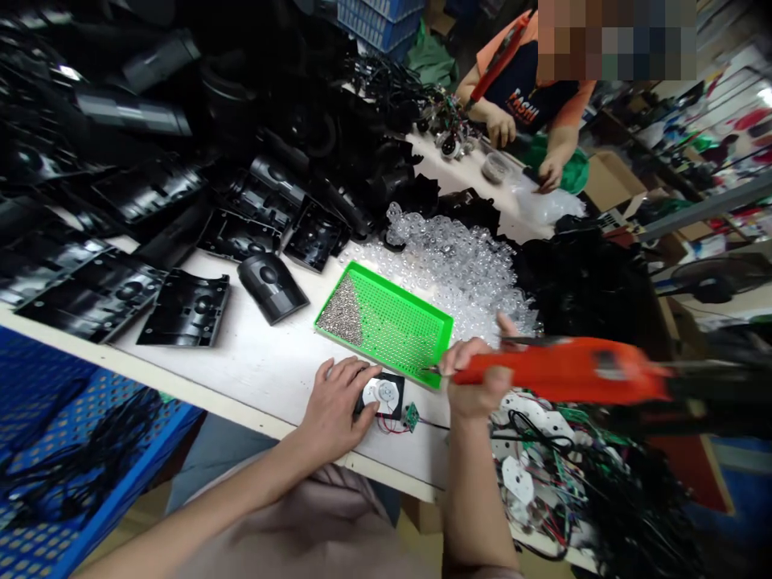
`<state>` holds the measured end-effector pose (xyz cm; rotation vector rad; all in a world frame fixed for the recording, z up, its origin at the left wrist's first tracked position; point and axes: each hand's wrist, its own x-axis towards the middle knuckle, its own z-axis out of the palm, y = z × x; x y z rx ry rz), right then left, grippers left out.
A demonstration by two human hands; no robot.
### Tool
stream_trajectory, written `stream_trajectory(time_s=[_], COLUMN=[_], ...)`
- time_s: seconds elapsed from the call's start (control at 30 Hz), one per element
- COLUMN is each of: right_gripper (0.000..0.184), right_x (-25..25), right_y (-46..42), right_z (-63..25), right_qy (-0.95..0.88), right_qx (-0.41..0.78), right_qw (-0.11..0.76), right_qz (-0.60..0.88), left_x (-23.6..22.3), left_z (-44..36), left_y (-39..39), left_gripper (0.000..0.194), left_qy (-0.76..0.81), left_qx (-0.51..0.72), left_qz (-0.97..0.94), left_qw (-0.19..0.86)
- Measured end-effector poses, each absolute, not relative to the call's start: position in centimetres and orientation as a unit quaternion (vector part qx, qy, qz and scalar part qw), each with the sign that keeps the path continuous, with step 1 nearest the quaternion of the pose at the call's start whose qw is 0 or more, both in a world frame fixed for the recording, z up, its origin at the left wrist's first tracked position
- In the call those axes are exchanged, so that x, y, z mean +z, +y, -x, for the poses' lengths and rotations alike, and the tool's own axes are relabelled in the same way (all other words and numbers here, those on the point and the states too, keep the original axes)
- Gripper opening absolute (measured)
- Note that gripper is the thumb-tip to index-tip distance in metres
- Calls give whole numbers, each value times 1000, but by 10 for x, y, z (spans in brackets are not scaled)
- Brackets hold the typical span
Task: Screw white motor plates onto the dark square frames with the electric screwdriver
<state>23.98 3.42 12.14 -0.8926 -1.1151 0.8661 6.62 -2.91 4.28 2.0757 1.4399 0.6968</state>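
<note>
My left hand [334, 406] presses down on a small black plastic piece [377, 394] holding a white round disc, on the white table [265, 378]. Red and black wires run from that piece to a small green circuit board [412, 416]. My right hand [476, 376] grips an orange electric tool [560, 370], probably a soldering iron, with its thin metal tip [433, 369] close to the black piece. Just behind both hands lies a green perforated tray [386, 322], with grey granules heaped in one corner.
Black plastic housings [184, 310] cover the table's left and far side. Transparent plastic domes [458, 273] lie heaped behind the tray. Wires and white boards [531, 458] pile up at lower right. A co-worker's hands [524, 149] work across the table. A blue crate [72, 450] stands at lower left.
</note>
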Motion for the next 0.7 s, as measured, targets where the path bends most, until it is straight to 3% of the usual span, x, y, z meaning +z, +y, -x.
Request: stream_trajectory(time_s=[0.2, 0.7], right_gripper=[61, 49], right_x=[141, 101], right_y=[16, -2], right_z=[-198, -187], right_qy=[-476, -524], right_qx=[477, 507], right_qw=[659, 562], right_qz=[335, 390], left_x=[47, 45], left_z=[-67, -68], left_y=[-30, -31], left_gripper=[45, 47], left_qy=[534, 533], left_qx=[254, 275], left_qz=[-756, -744], left_qw=[279, 294])
